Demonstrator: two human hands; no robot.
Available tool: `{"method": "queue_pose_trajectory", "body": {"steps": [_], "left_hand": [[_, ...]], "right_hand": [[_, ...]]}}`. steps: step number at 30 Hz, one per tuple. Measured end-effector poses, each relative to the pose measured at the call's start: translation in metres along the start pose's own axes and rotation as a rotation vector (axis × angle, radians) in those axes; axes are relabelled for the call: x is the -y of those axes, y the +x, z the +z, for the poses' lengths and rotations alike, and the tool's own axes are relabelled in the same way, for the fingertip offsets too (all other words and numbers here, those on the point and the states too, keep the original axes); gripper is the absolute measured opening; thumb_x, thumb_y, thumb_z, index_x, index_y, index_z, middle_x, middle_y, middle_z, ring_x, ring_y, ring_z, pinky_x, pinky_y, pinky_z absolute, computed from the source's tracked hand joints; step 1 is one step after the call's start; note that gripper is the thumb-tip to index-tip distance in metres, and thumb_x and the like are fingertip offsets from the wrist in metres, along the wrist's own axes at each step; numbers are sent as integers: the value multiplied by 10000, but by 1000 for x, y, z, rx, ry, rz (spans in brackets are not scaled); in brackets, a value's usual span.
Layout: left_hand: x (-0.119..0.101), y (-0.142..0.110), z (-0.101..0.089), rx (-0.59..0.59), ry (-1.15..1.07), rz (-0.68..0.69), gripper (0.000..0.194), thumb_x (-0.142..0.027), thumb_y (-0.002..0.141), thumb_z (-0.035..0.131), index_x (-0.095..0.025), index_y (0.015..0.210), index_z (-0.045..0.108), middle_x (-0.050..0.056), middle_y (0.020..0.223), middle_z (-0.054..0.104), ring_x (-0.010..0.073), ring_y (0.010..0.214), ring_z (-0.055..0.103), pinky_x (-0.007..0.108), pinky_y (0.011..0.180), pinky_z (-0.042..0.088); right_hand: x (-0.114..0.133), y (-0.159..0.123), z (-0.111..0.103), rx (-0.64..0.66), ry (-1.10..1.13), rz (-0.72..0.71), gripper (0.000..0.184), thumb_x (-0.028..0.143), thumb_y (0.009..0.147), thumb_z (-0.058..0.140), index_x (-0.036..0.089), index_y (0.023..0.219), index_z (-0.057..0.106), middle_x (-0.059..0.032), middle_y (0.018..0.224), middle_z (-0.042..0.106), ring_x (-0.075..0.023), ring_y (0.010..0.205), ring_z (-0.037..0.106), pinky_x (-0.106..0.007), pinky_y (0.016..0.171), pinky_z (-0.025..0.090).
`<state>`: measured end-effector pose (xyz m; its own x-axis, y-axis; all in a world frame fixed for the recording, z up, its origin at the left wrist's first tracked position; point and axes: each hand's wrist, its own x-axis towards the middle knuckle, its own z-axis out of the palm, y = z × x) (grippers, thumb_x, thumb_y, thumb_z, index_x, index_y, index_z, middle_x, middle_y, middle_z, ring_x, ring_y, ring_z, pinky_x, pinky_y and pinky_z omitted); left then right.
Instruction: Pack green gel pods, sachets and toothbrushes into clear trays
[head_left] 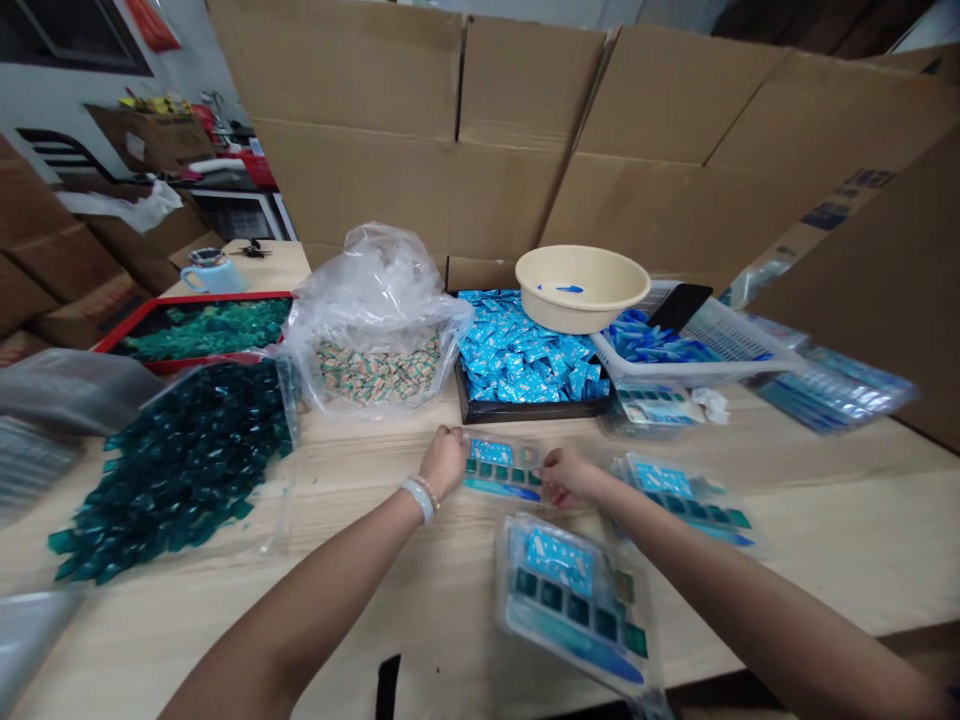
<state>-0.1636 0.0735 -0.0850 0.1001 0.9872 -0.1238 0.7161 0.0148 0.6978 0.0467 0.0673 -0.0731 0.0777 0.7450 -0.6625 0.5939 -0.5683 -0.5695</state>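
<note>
A clear plastic pack [501, 470] with teal squares and a blue sachet lies on the wooden table [825, 530]. My left hand [444, 458] is closed on its left edge, and my right hand [564, 474] grips its right edge. A second filled pack [574, 600] lies nearer to me, tilted. A third pack [686, 490] lies just right of my right hand.
A heap of dark teal sachets [180, 465] lies at left. Behind are a clear bag of striped sachets [375, 330], a black tray of blue sachets [525, 360], a cream bowl [581, 288], a white basket [697, 340] and a red tray [202, 325]. Cardboard walls [525, 130] stand behind.
</note>
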Motion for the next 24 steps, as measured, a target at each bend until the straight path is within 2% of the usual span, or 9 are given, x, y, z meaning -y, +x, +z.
{"method": "queue_pose_trajectory", "body": {"steps": [3, 6, 9, 13, 16, 19, 21, 24], "left_hand": [[-1, -10, 6, 3, 27, -6, 376, -283, 710, 553, -89, 1029, 518, 169, 1024, 500, 253, 936, 499, 338, 833, 369], [0, -13, 13, -8, 17, -35, 377, -272, 638, 631, -76, 949, 547, 175, 994, 518, 283, 970, 475, 361, 842, 362], [9, -12, 16, -44, -48, -12, 348, -262, 679, 593, -84, 971, 530, 139, 969, 532, 239, 967, 478, 338, 858, 356], [19, -14, 6, -117, -183, -25, 485, -256, 717, 549, -71, 1140, 403, 121, 1008, 512, 176, 896, 508, 301, 790, 401], [6, -26, -13, -112, -461, -50, 576, -309, 680, 588, -74, 1163, 378, 105, 976, 508, 139, 754, 534, 259, 651, 432], [-25, -56, -32, -25, -640, -13, 623, -356, 650, 609, -97, 1163, 369, 74, 924, 505, 103, 632, 514, 213, 517, 405], [-44, -82, -34, 48, -617, 26, 602, -375, 649, 604, -111, 1142, 383, 57, 900, 505, 93, 591, 498, 210, 483, 393], [-57, -117, -18, 123, -494, 75, 531, -357, 658, 595, -125, 1107, 433, 55, 901, 508, 122, 659, 510, 263, 578, 437]], "right_hand": [[-5, 6, 7, -42, -15, -9, 228, 294, 611, 687, 163, 619, 500, 31, 319, 454, -148, 324, 499, -246, 324, 414], [-8, 11, 14, -85, 4, -38, 190, 218, 606, 685, 162, 614, 504, 56, 300, 413, -120, 302, 455, -231, 336, 397], [-5, 9, 16, -102, 87, -117, 160, 148, 613, 664, 149, 625, 505, 71, 351, 423, -72, 330, 430, -193, 381, 397], [11, -6, 7, -55, 250, -229, 151, 151, 634, 648, 142, 724, 526, 44, 517, 526, -62, 452, 491, -173, 465, 422], [23, -35, -13, -19, 360, -297, 204, 206, 657, 632, 163, 830, 534, 38, 589, 546, -56, 478, 484, -169, 473, 407], [18, -82, -34, 10, 472, -411, 212, 309, 660, 618, 162, 794, 546, 45, 543, 495, -50, 432, 419, -163, 412, 342], [-1, -117, -40, -31, 502, -464, 245, 362, 638, 624, 153, 746, 552, 41, 534, 483, -50, 423, 401, -165, 389, 312], [-49, -155, -29, -135, 488, -410, 338, 418, 622, 623, 145, 817, 576, 24, 566, 512, -65, 426, 420, -185, 387, 337]]}}
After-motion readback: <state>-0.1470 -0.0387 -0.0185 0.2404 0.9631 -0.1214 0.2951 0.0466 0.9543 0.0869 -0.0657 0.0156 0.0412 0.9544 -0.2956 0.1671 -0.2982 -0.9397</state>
